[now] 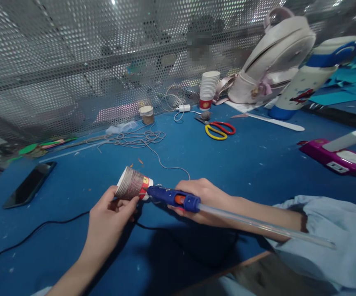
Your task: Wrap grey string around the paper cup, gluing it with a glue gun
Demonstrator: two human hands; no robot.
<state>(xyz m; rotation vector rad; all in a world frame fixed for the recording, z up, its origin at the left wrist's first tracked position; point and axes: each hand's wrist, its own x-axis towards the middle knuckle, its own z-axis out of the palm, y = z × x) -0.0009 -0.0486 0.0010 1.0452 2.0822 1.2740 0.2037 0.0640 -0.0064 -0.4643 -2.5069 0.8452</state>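
Note:
My left hand (112, 209) grips a paper cup (130, 183) that lies tilted on its side. Grey-brown string is wound around most of the cup, leaving a red and yellow printed band uncovered near one end. Wrapped around a blue hot glue gun (168, 196), my right hand (202, 197) points its nozzle at that band; whether the tip touches is hard to tell. A long clear glue stick (264, 225) sticks out of the gun's back. Loose string (134, 137) lies in a tangle behind the cup, one strand running toward my right hand.
Scissors (217, 129) with red and yellow handles lie ahead, near stacked paper cups (208, 90). A phone (31, 185) rests at left, and a black cord (42, 224) crosses the front. At right are a bottle (310, 80), a backpack (273, 57) and a magenta device (335, 156). Perforated metal mesh (73, 61) stands behind.

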